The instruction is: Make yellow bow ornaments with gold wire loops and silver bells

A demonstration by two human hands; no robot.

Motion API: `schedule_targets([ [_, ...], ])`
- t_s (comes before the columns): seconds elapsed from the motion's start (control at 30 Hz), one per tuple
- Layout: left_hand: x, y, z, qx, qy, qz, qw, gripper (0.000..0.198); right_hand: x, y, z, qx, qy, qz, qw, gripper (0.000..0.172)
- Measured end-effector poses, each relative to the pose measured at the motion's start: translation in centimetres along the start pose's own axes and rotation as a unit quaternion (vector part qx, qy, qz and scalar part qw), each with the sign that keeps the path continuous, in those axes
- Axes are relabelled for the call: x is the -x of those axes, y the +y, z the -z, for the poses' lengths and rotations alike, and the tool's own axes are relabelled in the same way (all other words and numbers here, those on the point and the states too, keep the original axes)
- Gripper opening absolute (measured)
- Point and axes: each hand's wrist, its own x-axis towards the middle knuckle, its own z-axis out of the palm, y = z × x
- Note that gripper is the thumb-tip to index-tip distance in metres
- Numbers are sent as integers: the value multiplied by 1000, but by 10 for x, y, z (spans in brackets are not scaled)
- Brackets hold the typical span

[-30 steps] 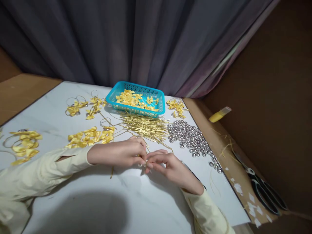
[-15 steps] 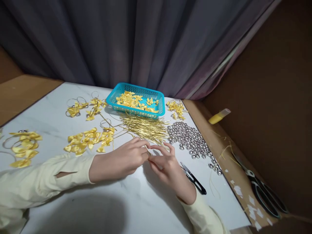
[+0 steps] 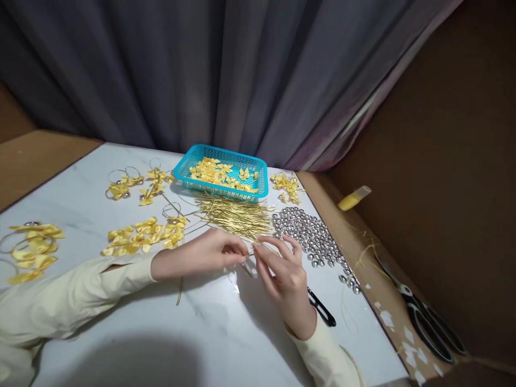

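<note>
dark curtains [image 3: 193, 70] hang behind the white, marbled bench [image 3: 229, 338]. over it, the left hand [image 3: 205, 252] has its grip pinched on a thin gold strand [image 3: 249, 254], and the right hand [image 3: 284, 271] has its grip on the same strand with thumb and fingertips, so the piece sits between the two. black-handled snips [image 3: 323, 310], partly hidden, lie beside the right wrist. beyond the hands spreads a pile of gold strands [image 3: 239, 217], silver beads [image 3: 308, 234] to its right, yellow bows [image 3: 145, 234] to its left. behind it stands a blue basket [image 3: 264, 185] holding more bows.
</note>
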Motion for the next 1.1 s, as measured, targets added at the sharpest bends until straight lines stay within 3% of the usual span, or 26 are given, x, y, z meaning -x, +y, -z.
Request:
schedule_targets([
  [0.07,-2,-1,-3,58,13,34,998,14,1,0,-1,16,12,-2,1000,21],
  [0.17,-2,-3,-10,91,102,50,989,14,2,-1,-3,36,31,-8,999,19],
  [0.3,-1,-9,-19,-49,275,-119,953,12,0,-5,-6,43,46,-17,998,17],
  [0.4,0,-12,-21,-123,314,-194,921,13,-1,-7,-8,48,52,-27,997,16],
  [0.53,2,-8,-20,-108,289,-161,937,15,0,-5,-8,53,63,-47,995,13],
  [0.63,3,-2,-21,-36,243,-97,964,17,2,-3,-6,41,66,-62,995,11],
  [0.73,3,1,-21,104,138,4,985,20,2,-1,-5,30,73,-76,994,10],
  [0.8,2,2,-20,187,52,57,979,22,1,0,-5,30,80,-85,993,10],
  [0.9,2,4,-17,234,-27,71,969,21,1,2,-4,39,91,-94,991,10],
  [1.0,2,5,-16,236,-40,50,970,19,1,3,-3,37,93,-99,990,9],
  [1.1,2,5,-16,237,0,44,971,18,1,3,-3,31,93,-108,989,8],
])
